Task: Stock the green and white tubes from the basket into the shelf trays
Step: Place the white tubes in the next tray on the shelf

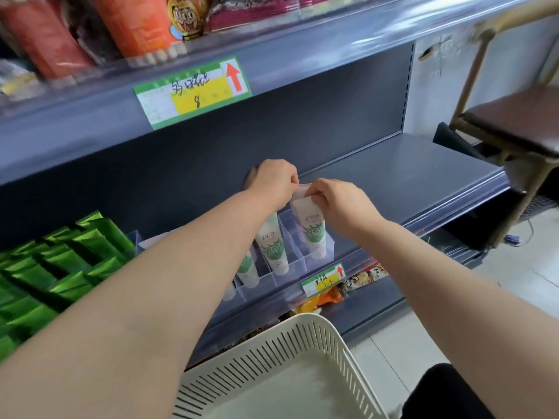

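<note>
A green and white tube (311, 229) stands cap-down in the rightmost slot of the clear shelf tray (298, 261). My left hand (273, 181) and my right hand (341, 204) both pinch its flat crimped top end. Two more tubes stand in the slots to its left: one (272, 246) beside it, another (248, 269) partly hidden by my left forearm. The cream slatted basket (272, 358) sits low in front of me, and the part of its inside that I can see holds no tubes.
Green foil packs (60, 264) fill the shelf on the left. The grey shelf (408, 173) stretches bare to the right. Price labels (193, 92) hang on the shelf edges. Snack bags (348, 285) lie on the lower shelf. A brown-seated stool (511, 116) stands at right.
</note>
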Demonstrator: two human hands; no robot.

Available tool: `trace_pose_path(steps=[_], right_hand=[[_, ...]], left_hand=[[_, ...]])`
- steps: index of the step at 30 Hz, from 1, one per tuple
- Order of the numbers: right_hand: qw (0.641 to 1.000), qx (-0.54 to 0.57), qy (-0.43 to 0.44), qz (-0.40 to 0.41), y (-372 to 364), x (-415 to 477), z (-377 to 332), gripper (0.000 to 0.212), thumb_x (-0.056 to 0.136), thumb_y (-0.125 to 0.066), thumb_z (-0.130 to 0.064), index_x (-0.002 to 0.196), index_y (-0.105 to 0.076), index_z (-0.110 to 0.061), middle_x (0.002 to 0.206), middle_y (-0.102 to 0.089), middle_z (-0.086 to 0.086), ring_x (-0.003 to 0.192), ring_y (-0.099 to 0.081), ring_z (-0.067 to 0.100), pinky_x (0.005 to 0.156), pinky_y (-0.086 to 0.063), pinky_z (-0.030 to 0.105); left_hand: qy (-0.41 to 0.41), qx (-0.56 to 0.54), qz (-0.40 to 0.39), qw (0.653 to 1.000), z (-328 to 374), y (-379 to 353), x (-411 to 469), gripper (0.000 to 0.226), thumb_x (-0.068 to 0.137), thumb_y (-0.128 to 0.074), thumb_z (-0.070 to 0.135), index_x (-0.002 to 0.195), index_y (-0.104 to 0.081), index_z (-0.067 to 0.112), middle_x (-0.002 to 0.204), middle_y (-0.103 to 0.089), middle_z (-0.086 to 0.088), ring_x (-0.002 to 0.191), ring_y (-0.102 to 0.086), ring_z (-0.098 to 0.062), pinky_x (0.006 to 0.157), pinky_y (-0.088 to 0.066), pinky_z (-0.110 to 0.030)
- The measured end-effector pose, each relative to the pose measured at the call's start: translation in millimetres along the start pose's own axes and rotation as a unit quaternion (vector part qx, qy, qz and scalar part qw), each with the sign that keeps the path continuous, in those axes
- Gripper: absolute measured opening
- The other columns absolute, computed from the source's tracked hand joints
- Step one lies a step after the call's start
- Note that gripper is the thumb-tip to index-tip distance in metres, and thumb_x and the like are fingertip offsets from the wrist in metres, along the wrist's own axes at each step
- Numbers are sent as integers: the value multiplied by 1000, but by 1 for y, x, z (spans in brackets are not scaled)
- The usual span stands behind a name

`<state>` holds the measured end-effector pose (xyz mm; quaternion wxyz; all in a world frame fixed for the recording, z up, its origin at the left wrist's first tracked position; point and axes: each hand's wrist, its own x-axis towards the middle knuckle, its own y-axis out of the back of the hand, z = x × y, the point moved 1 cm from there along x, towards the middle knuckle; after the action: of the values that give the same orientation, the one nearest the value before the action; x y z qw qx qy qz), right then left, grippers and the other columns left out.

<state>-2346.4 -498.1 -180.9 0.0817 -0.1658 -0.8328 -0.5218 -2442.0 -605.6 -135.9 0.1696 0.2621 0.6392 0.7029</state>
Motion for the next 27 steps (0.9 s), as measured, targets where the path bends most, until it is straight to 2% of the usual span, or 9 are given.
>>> trace_pose_path(steps=[2,6,13,16,20,24,27], right_hand=[[1000,10,-4,-9,-1,0,0,25,97,-41,-15,112,-60,-14,111,-64,5,99,-60,26,66,-42,26],[1000,26,-11,-1,-3,1,0,24,96,-43,-13,111,-61,-14,112,-63,6,101,-60,26,65,-43,25],[999,31,-13,-18,-2,2,1,23,95,-45,-13,113,-59,-15,113,-62,7,101,-60,27,73,-54,32],[999,27,-16,-29,-2,0,0,24,95,-45,-16,117,-55,-17,115,-59,6,105,-58,26,79,-56,37],[1000,12,-8,-23,1,1,-5,27,96,-47,-18,122,-53,-19,118,-56,5,106,-56,27,80,-56,39],[999,-37,32,13,3,3,-18,26,98,-43,-26,121,-54,-22,118,-58,3,105,-53,25,85,-49,43],[993,-73,81,31,2,4,-34,25,99,-43,-27,122,-55,-25,118,-59,0,108,-51,23,88,-42,39]], left_hand=[[13,1,5,1000,0,-3,2,15,89,-56,27,92,-71,25,102,-69,-3,95,-62,-29,74,-46,-30],[40,25,39,998,-3,-6,6,23,88,-52,20,96,-73,21,100,-70,-6,92,-63,-32,71,-46,-31],[61,-7,50,997,-11,-10,9,21,89,-52,23,98,-71,26,103,-69,-4,94,-62,-30,68,-40,-28],[56,-36,45,997,-13,-10,9,24,91,-51,23,105,-71,29,109,-68,-3,100,-60,-29,72,-41,-28],[48,-68,54,995,-17,-9,6,26,94,-52,25,114,-68,31,120,-65,-1,109,-58,-29,84,-45,-32],[54,-100,68,991,-33,2,-2,23,93,-56,23,111,-69,30,118,-67,3,109,-59,-25,89,-49,-33],[53,-112,64,990,-53,11,-10,21,91,-59,19,107,-72,25,112,-70,1,106,-62,-25,92,-50,-38]])
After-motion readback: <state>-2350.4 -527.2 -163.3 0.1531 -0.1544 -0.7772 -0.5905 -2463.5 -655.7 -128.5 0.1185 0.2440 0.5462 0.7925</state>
